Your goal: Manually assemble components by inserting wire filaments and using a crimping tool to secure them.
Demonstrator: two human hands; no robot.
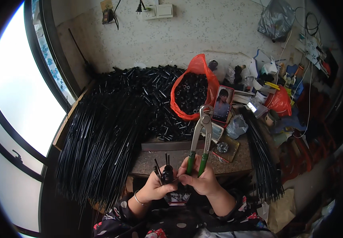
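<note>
My left hand (154,189) is closed around a few small black parts (167,173), with thin dark rods sticking up from them; what sits deeper in the palm is hidden. Close beside it, my right hand (203,182) grips metal pincers (205,119) by their green handles. The pincers point up and away from me, their jaws in front of the red bag's lower edge. The two hands almost meet near the table's front edge. Beyond them lies a heap of short black tubes (151,85), and left of them a large sheaf of long thin black rods (100,139).
A red plastic bag (174,104) of small black rings stands on the table (171,156). To its right, a phone (223,103) leans upright. A metal ball-shaped piece (222,147) lies nearer. A second rod bundle (264,158) hangs at right, beside clutter. A window (17,87) is at left.
</note>
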